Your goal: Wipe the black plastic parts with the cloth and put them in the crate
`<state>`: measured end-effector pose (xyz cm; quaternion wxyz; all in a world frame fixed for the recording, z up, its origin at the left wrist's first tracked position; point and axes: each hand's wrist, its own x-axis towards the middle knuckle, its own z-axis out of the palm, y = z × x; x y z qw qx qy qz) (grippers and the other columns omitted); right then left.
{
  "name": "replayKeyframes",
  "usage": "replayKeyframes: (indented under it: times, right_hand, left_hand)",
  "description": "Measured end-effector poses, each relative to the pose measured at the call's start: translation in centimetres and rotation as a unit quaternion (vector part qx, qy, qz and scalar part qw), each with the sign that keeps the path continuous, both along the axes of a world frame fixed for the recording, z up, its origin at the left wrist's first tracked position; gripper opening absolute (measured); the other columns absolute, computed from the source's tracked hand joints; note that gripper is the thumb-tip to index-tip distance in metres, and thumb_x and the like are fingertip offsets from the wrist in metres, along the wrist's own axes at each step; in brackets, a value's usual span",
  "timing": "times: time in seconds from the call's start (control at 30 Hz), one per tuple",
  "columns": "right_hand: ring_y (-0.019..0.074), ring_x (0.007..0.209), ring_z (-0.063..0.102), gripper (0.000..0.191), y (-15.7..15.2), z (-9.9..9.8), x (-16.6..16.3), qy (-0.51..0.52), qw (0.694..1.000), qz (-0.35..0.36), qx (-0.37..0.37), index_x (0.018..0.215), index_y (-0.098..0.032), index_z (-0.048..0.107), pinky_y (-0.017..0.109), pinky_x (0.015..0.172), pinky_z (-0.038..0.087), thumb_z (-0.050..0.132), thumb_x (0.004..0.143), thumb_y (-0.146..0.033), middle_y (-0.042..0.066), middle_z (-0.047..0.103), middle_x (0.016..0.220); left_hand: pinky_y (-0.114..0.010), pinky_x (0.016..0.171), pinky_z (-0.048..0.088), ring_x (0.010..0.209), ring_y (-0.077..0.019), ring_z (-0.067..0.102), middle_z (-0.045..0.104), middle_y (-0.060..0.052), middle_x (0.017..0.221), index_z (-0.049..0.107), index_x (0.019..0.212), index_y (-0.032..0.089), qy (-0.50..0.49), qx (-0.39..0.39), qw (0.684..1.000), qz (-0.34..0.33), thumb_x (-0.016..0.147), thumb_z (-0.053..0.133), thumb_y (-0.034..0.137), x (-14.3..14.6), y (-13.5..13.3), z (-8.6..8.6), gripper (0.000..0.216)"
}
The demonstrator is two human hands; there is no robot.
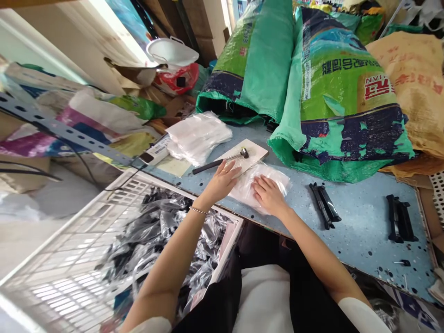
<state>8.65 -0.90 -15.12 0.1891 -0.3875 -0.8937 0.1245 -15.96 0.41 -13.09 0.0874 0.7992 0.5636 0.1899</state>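
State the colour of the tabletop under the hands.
The tabletop is light blue with dark speckles; head view shows it best.

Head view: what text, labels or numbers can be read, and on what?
Right green sack: white Chinese characters, upside down, not surely readable.
Its red patch: "IAN", partial.
Orange sack: red print, blurred.
Left green sack: small print, unreadable.
White label: too small.

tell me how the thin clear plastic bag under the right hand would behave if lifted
Probably floppy: the thin clear plastic bag lies wrinkled on the blue speckled table. Likely light, being nearly flat. Its glossy film may slide under the right hand resting on it.
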Motion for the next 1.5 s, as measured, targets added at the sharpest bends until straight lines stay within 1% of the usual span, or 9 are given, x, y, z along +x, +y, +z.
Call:
replayKeyframes:
  times: [0.17, 0.33, 0.6, 0.73, 0.83, 0.93, 1.13, 1.33, 1.5]
  right_hand:
    - [0.0345, 0.148, 0.039, 0.032, 0.1, 0.4, -0.2, -0.016, 1.000, -0.018, -0.008, 0.129, -0.021, 0.066, 0.057, 0.118, 0.032, 0.056, 0.100, -0.030, 0.010, 0.052, 0.156]
    - [0.0367, 0.151, 0.032, 0.041, 0.2, 0.9, -0.5, -0.043, 0.998, -0.014, -0.037, 0.134, -0.023, 0.063, 0.064, 0.119, 0.023, 0.062, 0.095, -0.033, 0.010, 0.044, 0.161]
    - [0.0379, 0.147, 0.034, 0.060, 1.3, 1.8, -1.6, -0.072, 0.995, 0.002, -0.072, 0.145, -0.027, 0.056, 0.063, 0.118, 0.023, 0.070, 0.088, -0.040, 0.011, 0.044, 0.160]
    - [0.0383, 0.145, 0.033, 0.060, 1.8, 1.5, -2.2, -0.060, 0.996, 0.000, -0.070, 0.142, -0.028, 0.059, 0.062, 0.118, 0.021, 0.073, 0.086, -0.040, 0.011, 0.046, 0.157]
    - [0.0360, 0.134, 0.041, 0.055, 1.6, 0.9, -1.7, -0.017, 0.998, -0.018, -0.052, 0.132, -0.024, 0.068, 0.055, 0.116, 0.029, 0.079, 0.081, -0.041, 0.013, 0.053, 0.144]
    - [0.0324, 0.122, 0.047, 0.041, 0.8, 0.3, -0.5, 0.026, 0.998, -0.039, -0.030, 0.122, -0.022, 0.072, 0.050, 0.111, 0.036, 0.076, 0.085, -0.039, 0.012, 0.059, 0.128]
    - [0.0292, 0.115, 0.051, 0.026, -1.4, -0.4, 1.6, 0.068, 0.995, -0.067, 0.005, 0.119, -0.022, 0.071, 0.048, 0.107, 0.039, 0.063, 0.095, -0.028, 0.011, 0.064, 0.122]
    - [0.0281, 0.116, 0.052, 0.024, -3.5, -0.2, 3.4, 0.092, 0.993, -0.079, 0.011, 0.118, -0.025, 0.070, 0.049, 0.108, 0.040, 0.057, 0.099, -0.028, 0.009, 0.065, 0.122]
    - [0.0267, 0.114, 0.053, 0.023, -5.1, 0.9, 4.7, 0.138, 0.985, -0.099, 0.010, 0.116, -0.023, 0.070, 0.045, 0.104, 0.043, 0.055, 0.099, -0.022, 0.009, 0.066, 0.117]
  left_hand:
    - [-0.056, 0.125, 0.030, 0.151, -0.0297, 0.038, 0.048, -0.013, 0.157, 0.052, 0.144, 0.021, 0.056, -0.028, 0.997, -0.052, 0.086, 0.051, 0.017, -0.2, 1.0, 0.2, 0.058]
    - [-0.050, 0.120, 0.041, 0.147, -0.0340, 0.043, 0.049, -0.020, 0.155, 0.048, 0.147, 0.015, 0.108, -0.026, 0.994, -0.024, 0.076, 0.053, 0.007, 1.3, 0.7, 0.8, 0.072]
    - [-0.044, 0.114, 0.050, 0.139, -0.0296, 0.055, 0.056, -0.011, 0.151, 0.049, 0.149, 0.021, 0.077, -0.028, 0.997, -0.001, 0.081, 0.051, 0.011, -0.1, 1.0, 3.7, 0.069]
    - [-0.044, 0.109, 0.053, 0.141, -0.0300, 0.052, 0.055, -0.012, 0.153, 0.051, 0.148, 0.022, 0.092, -0.020, 0.996, 0.004, 0.081, 0.050, 0.010, 0.6, -0.6, 3.0, 0.068]
    - [-0.047, 0.112, 0.050, 0.141, -0.0312, 0.052, 0.056, -0.011, 0.152, 0.056, 0.144, 0.024, 0.101, -0.023, 0.995, -0.005, 0.085, 0.051, 0.017, 0.7, -1.3, 2.4, 0.059]
    - [-0.044, 0.111, 0.049, 0.128, -0.0290, 0.063, 0.067, -0.011, 0.138, 0.063, 0.137, 0.021, 0.077, -0.039, 0.996, 0.019, 0.093, 0.043, 0.020, -0.4, 0.5, 2.2, 0.049]
    - [-0.047, 0.107, 0.044, 0.127, -0.0338, 0.058, 0.063, -0.023, 0.136, 0.056, 0.141, 0.008, 0.087, -0.084, 0.973, 0.199, 0.084, 0.043, 0.009, -3.1, 8.8, 1.2, 0.058]
    - [-0.048, 0.095, 0.048, 0.110, -0.0382, 0.063, 0.070, -0.023, 0.109, 0.070, 0.104, 0.011, 0.104, -0.121, 0.968, 0.194, 0.082, 0.052, 0.017, -4.4, 11.4, 2.0, 0.030]
    - [-0.047, 0.105, 0.041, 0.114, -0.0313, 0.058, 0.068, -0.014, 0.109, 0.068, 0.095, 0.018, 0.070, -0.032, 0.990, 0.115, 0.086, 0.047, 0.013, -3.3, 11.2, 3.6, 0.023]
